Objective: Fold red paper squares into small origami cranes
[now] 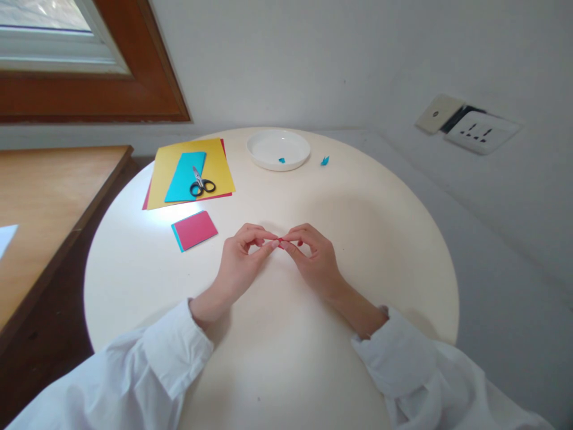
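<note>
Between my fingertips, near the middle of the table, is a small piece of folded red paper, mostly covered by the fingers. My left hand pinches it from the left with thumb and forefinger. From the right, my right hand pinches the same piece, its thumb meeting the left thumb. To the left of my hands lies a small stack of pink paper with a blue sheet showing under its edge. The exact shape of the held piece cannot be made out.
On the round white table, black-handled scissors rest on a blue paper strip over yellow paper. A white plate holds a blue paper bit. A small folded blue paper piece stands right of the plate.
</note>
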Motion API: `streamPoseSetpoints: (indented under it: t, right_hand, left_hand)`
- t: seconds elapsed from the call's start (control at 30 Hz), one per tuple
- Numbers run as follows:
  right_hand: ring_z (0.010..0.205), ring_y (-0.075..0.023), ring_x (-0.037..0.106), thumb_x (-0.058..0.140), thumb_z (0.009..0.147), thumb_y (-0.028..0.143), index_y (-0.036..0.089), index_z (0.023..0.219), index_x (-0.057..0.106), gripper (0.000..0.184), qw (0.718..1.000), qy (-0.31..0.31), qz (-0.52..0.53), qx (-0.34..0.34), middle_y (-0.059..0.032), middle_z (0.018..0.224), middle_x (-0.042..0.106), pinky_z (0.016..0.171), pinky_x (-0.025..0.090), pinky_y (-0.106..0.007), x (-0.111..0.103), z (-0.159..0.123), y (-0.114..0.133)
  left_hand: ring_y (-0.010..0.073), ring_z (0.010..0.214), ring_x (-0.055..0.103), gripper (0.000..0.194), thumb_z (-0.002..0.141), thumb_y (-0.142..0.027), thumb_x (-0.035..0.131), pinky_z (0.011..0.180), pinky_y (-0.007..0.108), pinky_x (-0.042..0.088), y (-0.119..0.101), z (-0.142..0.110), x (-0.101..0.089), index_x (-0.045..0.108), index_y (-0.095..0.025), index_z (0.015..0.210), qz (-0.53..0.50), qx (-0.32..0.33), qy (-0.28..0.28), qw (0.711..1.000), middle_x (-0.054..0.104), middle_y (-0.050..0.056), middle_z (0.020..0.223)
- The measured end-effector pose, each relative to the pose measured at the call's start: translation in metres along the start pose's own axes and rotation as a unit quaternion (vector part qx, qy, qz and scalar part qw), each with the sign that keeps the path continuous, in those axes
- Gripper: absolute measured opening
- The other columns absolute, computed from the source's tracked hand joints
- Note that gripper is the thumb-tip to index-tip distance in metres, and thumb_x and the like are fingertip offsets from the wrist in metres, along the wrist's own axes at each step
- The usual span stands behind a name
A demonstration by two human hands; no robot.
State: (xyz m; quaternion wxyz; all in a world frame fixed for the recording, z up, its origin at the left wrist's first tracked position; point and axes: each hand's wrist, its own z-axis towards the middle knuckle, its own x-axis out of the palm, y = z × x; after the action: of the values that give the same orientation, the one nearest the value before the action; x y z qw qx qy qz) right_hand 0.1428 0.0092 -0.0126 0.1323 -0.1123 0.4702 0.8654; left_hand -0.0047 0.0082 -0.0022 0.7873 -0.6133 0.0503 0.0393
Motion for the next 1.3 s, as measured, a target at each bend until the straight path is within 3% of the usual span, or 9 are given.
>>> streamPoseSetpoints:
  t: [0.13,0.33,0.5,0.67,0.93,1.3]
  right_hand:
    - [0.072,-0.0137,0.057,0.063,0.077,0.018,0.02,0.073,0.064,0.005,1.0,0.005,-0.019,-0.013,-0.0016,0.074,0.061,0.064,0.046,-0.027,0.0,-0.001,-0.002]
    - [0.073,-0.0141,0.058,0.064,0.076,0.021,0.021,0.074,0.065,0.003,1.0,0.002,-0.015,-0.004,-0.0018,0.075,0.062,0.065,0.047,-0.028,0.0,-0.002,0.0]
    - [0.08,-0.0144,0.062,0.053,0.083,0.025,0.021,0.086,0.067,0.015,0.997,0.011,0.033,0.065,-0.0041,0.085,0.068,0.067,0.047,-0.027,-0.002,0.0,0.001]
    - [0.079,-0.0153,0.065,0.053,0.083,0.031,0.02,0.087,0.068,0.02,0.986,0.028,0.1,0.133,-0.0039,0.085,0.071,0.073,0.05,-0.028,-0.003,-0.001,0.0]
    - [0.075,-0.0163,0.064,0.06,0.078,0.026,0.02,0.081,0.069,0.012,0.989,0.044,0.1,0.095,-0.0041,0.081,0.072,0.069,0.05,-0.029,-0.003,-0.004,0.006]
    - [0.062,-0.0135,0.057,0.06,0.077,0.025,0.017,0.068,0.064,0.013,0.992,0.014,0.054,0.112,-0.0015,0.065,0.066,0.061,0.044,-0.027,-0.002,-0.006,0.012]
  left_hand:
    - [0.011,0.065,0.05,0.01,0.066,-0.023,0.071,0.061,0.025,0.041,0.002,0.0,0.0,0.071,-0.021,0.076,-0.001,-0.005,-0.005,1.0,0.058,0.002,0.078]
    - [0.0126,0.064,0.054,0.003,0.067,-0.021,0.069,0.06,0.026,0.042,0.0,0.001,0.0,0.07,-0.019,0.067,-0.032,-0.032,0.003,0.999,0.063,0.002,0.071]
    - [0.0145,0.064,0.06,0.009,0.066,-0.024,0.071,0.063,0.027,0.045,-0.007,0.003,0.001,0.068,-0.017,0.068,-0.119,-0.1,0.009,0.988,0.068,0.003,0.067]
    - [0.0125,0.065,0.06,0.01,0.065,-0.024,0.073,0.065,0.025,0.045,-0.005,0.003,0.0,0.069,-0.017,0.07,-0.206,-0.125,0.019,0.97,0.068,0.001,0.067]
    - [0.0085,0.061,0.053,0.013,0.063,-0.026,0.076,0.062,0.022,0.041,0.002,0.003,-0.002,0.069,-0.017,0.07,-0.301,-0.184,0.062,0.934,0.061,-0.001,0.062]
    - [0.0093,0.062,0.052,0.015,0.064,-0.028,0.075,0.061,0.022,0.04,0.005,0.002,-0.002,0.068,-0.016,0.069,-0.28,-0.167,0.087,0.942,0.06,-0.001,0.063]
